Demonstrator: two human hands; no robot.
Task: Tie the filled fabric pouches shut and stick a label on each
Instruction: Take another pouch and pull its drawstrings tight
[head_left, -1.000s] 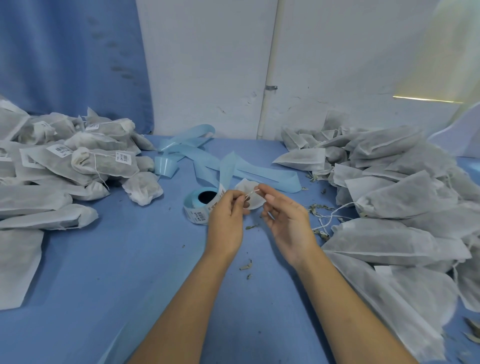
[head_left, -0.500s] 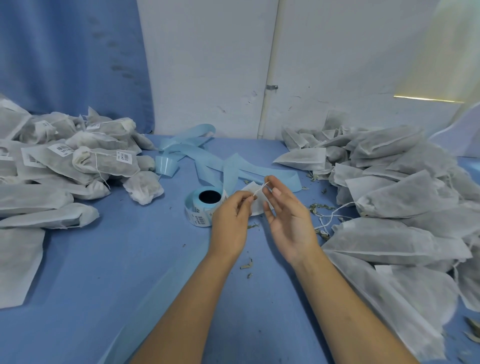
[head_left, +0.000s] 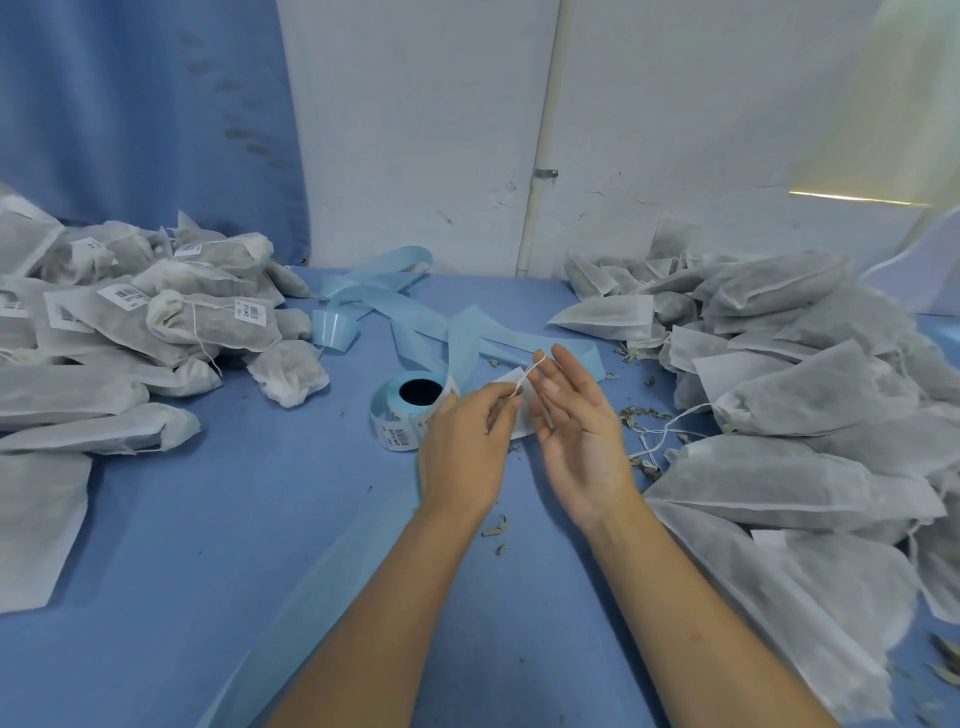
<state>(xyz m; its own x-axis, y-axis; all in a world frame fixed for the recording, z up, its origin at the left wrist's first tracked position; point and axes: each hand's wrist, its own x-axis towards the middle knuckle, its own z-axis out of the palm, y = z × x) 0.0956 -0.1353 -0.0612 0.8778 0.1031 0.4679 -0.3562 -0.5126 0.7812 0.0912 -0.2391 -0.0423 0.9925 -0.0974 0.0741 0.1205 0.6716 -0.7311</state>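
On the far left of the blue counter (head_left: 234, 519) lies a heap of finished pouches (head_left: 208, 322). Their necks are gathered and tied, and barcode labels (head_left: 127, 296) are stuck to their sides. They seem to be stacked out of the way as finished work. A few flatter pouches lie nearer along the left edge.

At centre far, a tangle of pale blue liner strip (head_left: 415, 312) trails toward the wall, probably spent backing pushed away from the working spot. The label roll (head_left: 397, 431) lies just left of the hands, with its hole facing up and printed labels around its side. It is close enough for the next label to be peeled without a reach.

The left hand (head_left: 462, 452) is curled, and its fingertips pinch the lower end of a thin white string (head_left: 525, 375). The string runs up and right to the right hand (head_left: 582, 436), which is spread wide with its fingers straight and its palm turned inward. The upper end loops over one fingertip. My guess is that the string is being untangled or readied for a knot. A small white piece lies on the counter behind the hands, and I cannot tell whether it is a pouch or a label.

To the right is the large heap of untied pouches (head_left: 810, 384), filled but with open, flat tops. It takes up the whole right side, within reach of the right hand. Loose drawstrings (head_left: 670, 423) and dried leaf crumbs (head_left: 639, 415) lie at its near edge. Much of the task looks undone.
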